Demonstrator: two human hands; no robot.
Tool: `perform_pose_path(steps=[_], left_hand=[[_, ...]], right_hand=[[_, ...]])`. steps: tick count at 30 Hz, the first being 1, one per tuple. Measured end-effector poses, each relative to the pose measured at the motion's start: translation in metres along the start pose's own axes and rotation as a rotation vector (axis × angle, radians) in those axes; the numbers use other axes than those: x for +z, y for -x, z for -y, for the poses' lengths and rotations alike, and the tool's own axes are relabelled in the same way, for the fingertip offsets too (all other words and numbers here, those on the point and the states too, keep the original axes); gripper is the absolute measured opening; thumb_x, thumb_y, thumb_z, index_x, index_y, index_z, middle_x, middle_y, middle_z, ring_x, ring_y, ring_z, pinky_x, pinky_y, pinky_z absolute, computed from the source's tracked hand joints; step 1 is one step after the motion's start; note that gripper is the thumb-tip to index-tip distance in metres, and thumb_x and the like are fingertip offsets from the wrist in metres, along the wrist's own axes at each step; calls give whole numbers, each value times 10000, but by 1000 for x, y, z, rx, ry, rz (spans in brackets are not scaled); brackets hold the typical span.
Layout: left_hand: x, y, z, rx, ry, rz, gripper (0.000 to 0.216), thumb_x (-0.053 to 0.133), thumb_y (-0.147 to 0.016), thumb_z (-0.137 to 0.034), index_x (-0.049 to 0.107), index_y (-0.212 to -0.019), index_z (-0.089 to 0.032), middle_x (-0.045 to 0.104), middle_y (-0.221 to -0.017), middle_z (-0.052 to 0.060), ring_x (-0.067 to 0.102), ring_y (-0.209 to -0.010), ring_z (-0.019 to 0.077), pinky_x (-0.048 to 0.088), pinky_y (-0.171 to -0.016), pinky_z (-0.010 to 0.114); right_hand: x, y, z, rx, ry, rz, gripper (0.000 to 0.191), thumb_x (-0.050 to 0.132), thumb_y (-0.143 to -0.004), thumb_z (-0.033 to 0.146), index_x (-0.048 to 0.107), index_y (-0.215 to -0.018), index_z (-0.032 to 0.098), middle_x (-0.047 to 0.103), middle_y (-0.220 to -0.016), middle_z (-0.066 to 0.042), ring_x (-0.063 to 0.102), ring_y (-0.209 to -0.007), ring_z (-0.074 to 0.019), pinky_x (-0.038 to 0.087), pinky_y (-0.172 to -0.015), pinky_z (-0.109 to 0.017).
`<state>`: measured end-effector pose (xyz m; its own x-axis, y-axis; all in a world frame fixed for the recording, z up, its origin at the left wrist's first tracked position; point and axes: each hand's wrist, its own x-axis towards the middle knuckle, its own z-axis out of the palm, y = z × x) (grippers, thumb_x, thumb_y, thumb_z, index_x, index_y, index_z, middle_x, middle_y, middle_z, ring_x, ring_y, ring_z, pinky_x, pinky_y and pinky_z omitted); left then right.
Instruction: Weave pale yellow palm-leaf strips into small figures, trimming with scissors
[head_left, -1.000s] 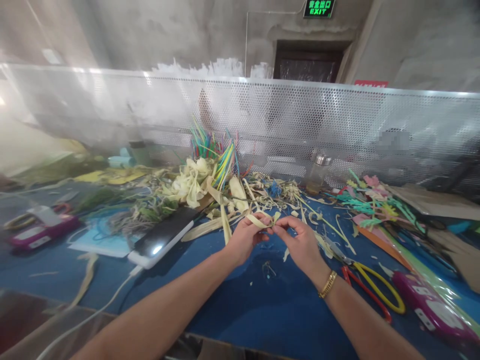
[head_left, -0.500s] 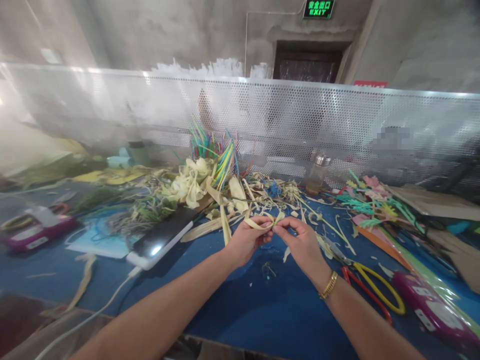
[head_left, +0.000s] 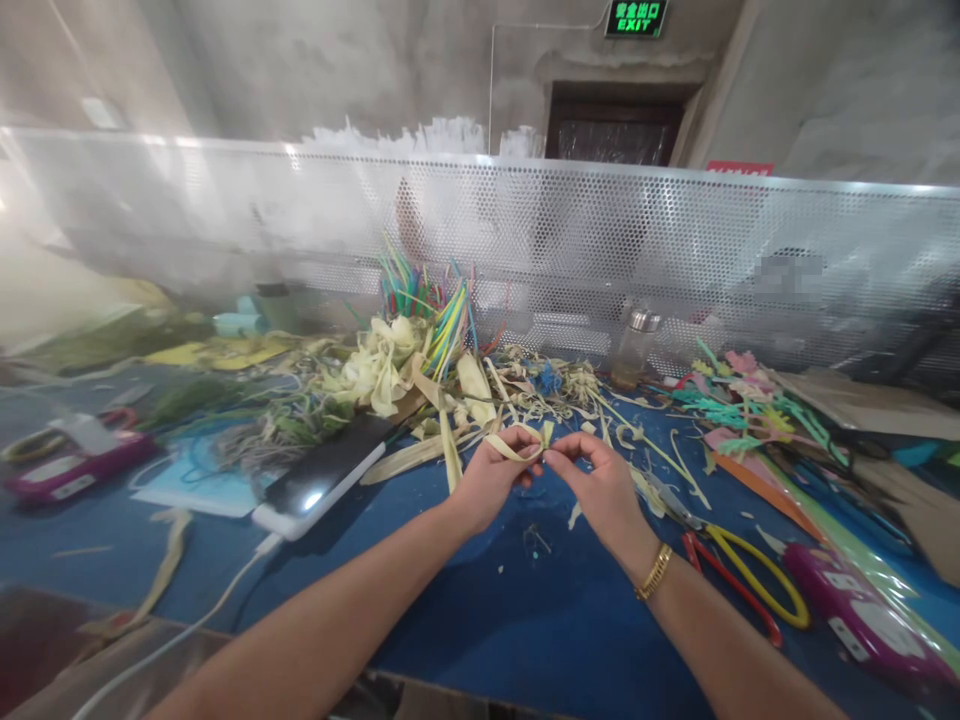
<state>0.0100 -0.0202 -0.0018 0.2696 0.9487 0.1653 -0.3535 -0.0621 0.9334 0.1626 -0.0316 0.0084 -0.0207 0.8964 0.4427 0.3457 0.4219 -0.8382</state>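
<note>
Above the middle of the blue table my left hand (head_left: 486,482) is closed, pinching a pale yellow-green strip (head_left: 502,449) that looks like corn husk. The strip loops over the fingers, and a short end sticks up between the two hands. My right hand (head_left: 602,487), with a gold band at the wrist, has thumb and forefinger pressed together on the strip's end. Where the strip crosses itself is partly hidden by fingertips. Just beyond lies a heap of pale dried husks (head_left: 386,365). Scissors (head_left: 739,570) with one red and one yellow handle lie right of my right hand.
To the left are a phone (head_left: 326,465) on a white cable and a purple power strip (head_left: 82,465). Another purple power strip (head_left: 862,610) lies right. Behind stand a glass bottle (head_left: 634,350), colourful stems (head_left: 450,325) and a perforated metal screen (head_left: 480,215). Pink and green craft flowers (head_left: 750,395) lie right.
Both hands have shifted very slightly left, still close together. The strip's short end between the fingers now stands more upright. Nothing else on the table has moved.
</note>
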Motion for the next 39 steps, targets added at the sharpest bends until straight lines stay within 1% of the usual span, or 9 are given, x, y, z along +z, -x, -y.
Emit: perform_pose_path(steps=[3, 8, 10, 13, 16, 20, 25, 34, 39], left_hand=[[0, 0, 1, 6, 6, 19, 207, 688, -749, -336, 584, -776, -159, 538, -605, -18, 477, -550, 76, 349, -523, 194], [2, 2, 0, -37, 31, 47, 214, 709, -728, -336, 600, -757, -154, 519, -605, -18, 460, -553, 74, 327, -533, 199], [3, 2, -1, -66, 55, 74, 214, 716, -722, -328, 605, -746, -146, 508, -602, -16, 449, -544, 70, 319, -529, 203], [4, 3, -2, -94, 78, 94, 225, 723, -713, -335, 608, -721, -142, 511, -602, -8, 437, -526, 70, 310, -520, 213], [5, 4, -3, -92, 107, 96, 247, 759, -671, -332, 608, -735, -147, 518, -626, -7, 439, -535, 73, 314, -524, 220], [7, 6, -2, -34, 72, 85, 304, 817, -596, -276, 597, -762, -149, 502, -640, -23, 424, -554, 68, 310, -533, 218], [8, 6, 0, -29, 38, 15, 272, 749, -683, -340, 552, -674, -154, 449, -551, -43, 392, -519, 66, 286, -516, 214], [10, 4, 1, -49, 61, 8, 183, 722, -649, -262, 579, -683, -152, 474, -599, -25, 410, -546, 80, 322, -534, 215], [11, 6, 1, -57, 107, 39, 205, 726, -674, -291, 576, -696, -153, 473, -594, -33, 414, -543, 73, 315, -527, 208]], right_hand=[[1, 0, -1, 31, -74, 1, 183, 639, -763, 370, 642, -740, 189, 660, -728, -27, 582, -713, -171, 459, -743, -319], [3, 1, 0, 169, -292, 25, 248, 654, -753, 412, 677, -854, 188, 695, -861, -59, 611, -812, -198, 469, -791, -350], [4, 0, 0, 210, -390, 54, 256, 670, -738, 418, 675, -854, 190, 690, -844, -49, 611, -780, -187, 475, -764, -339], [3, 0, 1, 221, -471, 59, 217, 705, -707, 392, 648, -770, 192, 656, -766, -19, 584, -704, -154, 465, -717, -307], [3, -1, 1, 222, -487, 27, 199, 713, -695, 369, 619, -712, 194, 610, -708, 7, 542, -662, -128, 446, -677, -279], [4, 0, 3, 213, -494, 26, 191, 706, -698, 357, 603, -708, 196, 576, -684, 12, 516, -650, -122, 434, -630, -260], [7, 3, 8, 183, -489, 59, 193, 673, -723, 363, 565, -703, 204, 563, -643, 14, 514, -608, -128, 438, -601, -266], [8, 4, 0, 105, -364, 9, 178, 652, -735, 343, 565, -692, 194, 555, -688, 5, 518, -667, -139, 446, -665, -277], [8, 2, -3, 90, -352, 7, 173, 616, -771, 346, 546, -719, 197, 540, -692, 7, 501, -658, -133, 442, -643, -264]])
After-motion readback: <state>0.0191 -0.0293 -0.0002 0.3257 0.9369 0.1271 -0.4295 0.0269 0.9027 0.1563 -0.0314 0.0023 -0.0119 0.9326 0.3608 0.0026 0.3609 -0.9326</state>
